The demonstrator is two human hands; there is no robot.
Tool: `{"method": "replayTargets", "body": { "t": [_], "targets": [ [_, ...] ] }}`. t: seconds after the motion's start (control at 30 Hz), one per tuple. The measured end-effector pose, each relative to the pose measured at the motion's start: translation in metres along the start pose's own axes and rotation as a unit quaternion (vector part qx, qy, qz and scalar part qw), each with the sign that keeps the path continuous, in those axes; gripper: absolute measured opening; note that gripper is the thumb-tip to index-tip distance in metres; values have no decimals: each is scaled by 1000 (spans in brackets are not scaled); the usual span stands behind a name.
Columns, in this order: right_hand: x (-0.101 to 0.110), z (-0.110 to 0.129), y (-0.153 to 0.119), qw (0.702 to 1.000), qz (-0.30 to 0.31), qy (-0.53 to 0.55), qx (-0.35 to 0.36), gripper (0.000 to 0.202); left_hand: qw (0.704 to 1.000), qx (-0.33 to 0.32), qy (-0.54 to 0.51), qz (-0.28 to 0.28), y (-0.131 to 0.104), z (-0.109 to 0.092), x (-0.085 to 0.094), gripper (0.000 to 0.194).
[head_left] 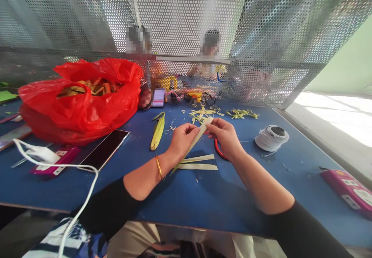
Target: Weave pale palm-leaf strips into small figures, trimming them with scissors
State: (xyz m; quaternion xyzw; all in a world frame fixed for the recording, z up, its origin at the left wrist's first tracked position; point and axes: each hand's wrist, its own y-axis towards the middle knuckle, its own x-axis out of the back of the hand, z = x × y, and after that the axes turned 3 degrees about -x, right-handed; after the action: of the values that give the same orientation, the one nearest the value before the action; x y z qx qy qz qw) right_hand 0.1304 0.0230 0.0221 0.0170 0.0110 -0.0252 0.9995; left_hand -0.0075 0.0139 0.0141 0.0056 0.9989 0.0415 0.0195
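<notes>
One pale strip (pixel 199 134) slants upward, pinched by the left fingers (pixel 191 128) partway along and right fingers (pixel 214 128) near its tip.

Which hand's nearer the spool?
Right. The right hand, at the strip's far end, is left of the spool, not touching it. The left hand, on the same strip, is farther left, beyond the right hand.

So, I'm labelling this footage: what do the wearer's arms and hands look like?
Black sleeves end partway down the arms. The left hand is ungloved, a thin gold-coloured bangle at its wrist; the right hand is ungloved too.
</notes>
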Motion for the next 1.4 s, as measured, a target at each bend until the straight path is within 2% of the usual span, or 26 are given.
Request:
{"method": "replayTargets", "body": {
  "t": [0.07, 0.17, 0.33, 0.53, 0.63, 0.7, 0.8, 0.87, 0.93, 1.0, 1.13, 1.2, 1.3, 1.4],
  "targets": [
    [0, 0, 0, 1000, 11, 19, -8, 28, 1000, -3, 8, -10, 1, -1, 1, 14],
    [1, -1, 1, 998, 34, 46, -7, 33, 999, 41, -12, -5, 1, -4, 1, 14],
    [0, -1, 2, 999, 20, 35, 1, 34, 996, 78, -31, 5, -1, -5, -2, 14],
    [-1, 1, 0, 995, 35, 88, -21, 39, 986, 114, -106, 54, -1, -2, -2, 20],
    [-1, 1, -1, 996, 42, 80, -1, 34, 981, 128, -124, 79, -2, -2, -2, 22],
    [-2, 1, -1, 997, 25, 67, 13, 33, 984, 110, -115, 83, -3, -3, -2, 27],
    [-3, 0, 0, 997, -4, 72, 4, 37, 996, 31, -59, 64, -3, -2, -2, 33],
    [-4, 0, 0, 997, -6, 71, -5, 38, 999, -11, -25, 48, -3, -1, -2, 30],
    [-5, 0, -1, 998, -2, 67, -5, 37, 999, -15, -16, 37, -2, -1, -2, 25],
    [-4, -1, 0, 998, -2, 67, -2, 35, 999, 19, -35, 32, -1, -1, -2, 22],
    [0, -5, 3, 996, 8, 87, -6, 29, 981, 143, -122, 37, 2, -2, 0, 16],
    [2, -7, 5, 996, 17, 89, -8, 25, 973, 171, -150, 46, 3, -3, 0, 15],
    [3, -7, 5, 996, 23, 82, -2, 22, 977, 154, -139, 53, -1, -5, -1, 19],
    [0, -4, 1, 998, 35, 57, 7, 23, 991, 87, -83, 51, -5, -7, -3, 31]
  ]
}}
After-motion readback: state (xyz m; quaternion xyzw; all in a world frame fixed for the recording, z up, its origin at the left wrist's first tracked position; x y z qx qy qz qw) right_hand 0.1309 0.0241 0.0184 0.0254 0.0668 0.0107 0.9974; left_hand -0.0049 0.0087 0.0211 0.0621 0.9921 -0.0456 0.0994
